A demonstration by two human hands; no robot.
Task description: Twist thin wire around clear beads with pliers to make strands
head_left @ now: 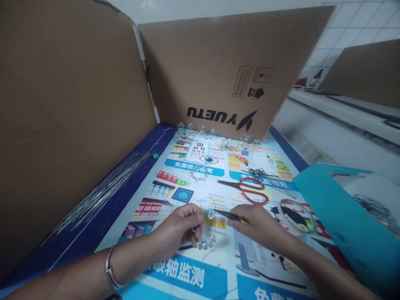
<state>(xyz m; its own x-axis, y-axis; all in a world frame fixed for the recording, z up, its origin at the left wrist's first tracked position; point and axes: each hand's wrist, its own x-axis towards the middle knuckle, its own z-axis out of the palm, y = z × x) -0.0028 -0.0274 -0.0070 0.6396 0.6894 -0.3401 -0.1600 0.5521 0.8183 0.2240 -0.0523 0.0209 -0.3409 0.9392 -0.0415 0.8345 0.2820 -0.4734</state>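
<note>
My left hand (187, 221) pinches thin wire, from which a short curved row of clear beads (206, 243) hangs below the fingertips. In my right hand (254, 221) is a pair of pliers (229, 215) with dark slim jaws and a bit of yellow on the handle. The jaw tips reach a clear bead (211, 214) just right of my left fingers; whether they grip the bead or its wire I cannot tell. Loose wire ends curve up above this bead.
Red-handled scissors (253, 189) lie beyond my hands, near a coil of black wire (258, 172). A bundle of straight wires (103, 189) runs along the left. On the right are a wire ring (296, 215) and a teal box (343, 225). Cardboard panels (218, 75) stand behind.
</note>
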